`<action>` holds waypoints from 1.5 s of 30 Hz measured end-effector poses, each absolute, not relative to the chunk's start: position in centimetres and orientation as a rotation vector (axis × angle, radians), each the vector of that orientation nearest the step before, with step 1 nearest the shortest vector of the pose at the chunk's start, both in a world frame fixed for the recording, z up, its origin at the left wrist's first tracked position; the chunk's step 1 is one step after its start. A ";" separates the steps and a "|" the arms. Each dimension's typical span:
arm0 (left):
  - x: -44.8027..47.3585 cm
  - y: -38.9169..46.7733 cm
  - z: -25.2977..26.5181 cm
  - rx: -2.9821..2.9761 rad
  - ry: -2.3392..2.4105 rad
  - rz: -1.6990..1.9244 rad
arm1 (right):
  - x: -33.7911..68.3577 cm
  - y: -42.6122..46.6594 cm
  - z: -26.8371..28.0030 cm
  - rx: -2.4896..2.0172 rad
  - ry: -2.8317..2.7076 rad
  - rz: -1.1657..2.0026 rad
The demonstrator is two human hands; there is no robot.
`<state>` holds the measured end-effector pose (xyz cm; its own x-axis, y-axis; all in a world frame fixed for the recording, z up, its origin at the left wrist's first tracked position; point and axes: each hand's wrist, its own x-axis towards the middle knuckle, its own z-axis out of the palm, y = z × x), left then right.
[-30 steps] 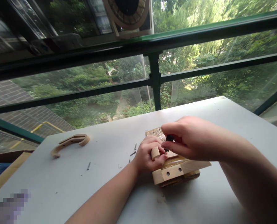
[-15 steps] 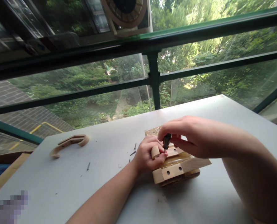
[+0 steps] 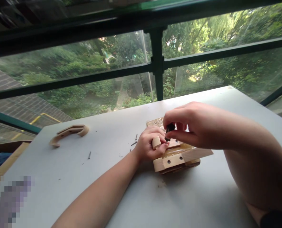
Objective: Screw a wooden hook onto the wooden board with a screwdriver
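**Two hands meeting over one wooden block**

Two hands closing in on the same spot, at the near-left corner of the wooden block lying on the grey counter. Left hand wrapping around a small rounded wooden piece, grip closed on it and pressing it against the block's left end. Right hand reaching in from the right, thumb and fingers pinched shut on a short black screwdriver. Tool standing nearly upright, leaning slightly, handle up and tip pointing down toward the rounded piece, right beside the left thumb. Tip itself hidden between the fingers, so actual contact with a screw impossible to confirm.

Block lying with its long side running left to right, slightly slanted, two dark screw holes showing on the near face. Right hand sitting directly above the block; left hand flanking it from the left, touching it.

Well apart to the left, resting on the counter: a curved wooden piece. Between it and the hands, scattered loose: a few small dark screws.
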<state>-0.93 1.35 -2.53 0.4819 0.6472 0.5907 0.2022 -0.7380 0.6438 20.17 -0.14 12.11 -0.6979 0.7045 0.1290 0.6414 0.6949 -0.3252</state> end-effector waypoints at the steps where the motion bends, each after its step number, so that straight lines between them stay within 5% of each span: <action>1: -1.0 1.4 -2.6 2.227 0.673 1.182 | 20.1 -0.1 12.1 -1.086 -2.661 0.347; 17: -1.4 2.0 -2.7 2.339 0.594 1.178 | 19.0 0.0 11.7 -1.144 -2.643 0.358; 25: -1.3 2.0 -2.8 2.347 0.550 1.224 | 18.4 0.5 11.0 -1.054 -2.796 0.652; 34: -1.1 1.7 -2.2 2.258 0.555 1.155 | 20.7 1.1 11.1 -1.069 -2.666 0.345; 45: -1.5 1.9 -2.5 2.329 0.571 1.156 | 20.1 1.2 10.5 -0.916 -2.685 0.424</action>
<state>-1.48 1.92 -2.51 0.5572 0.5545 0.6181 0.1534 -0.8003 0.5797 20.11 1.16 10.51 -0.7629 0.6266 0.1593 0.5470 0.7569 -0.3577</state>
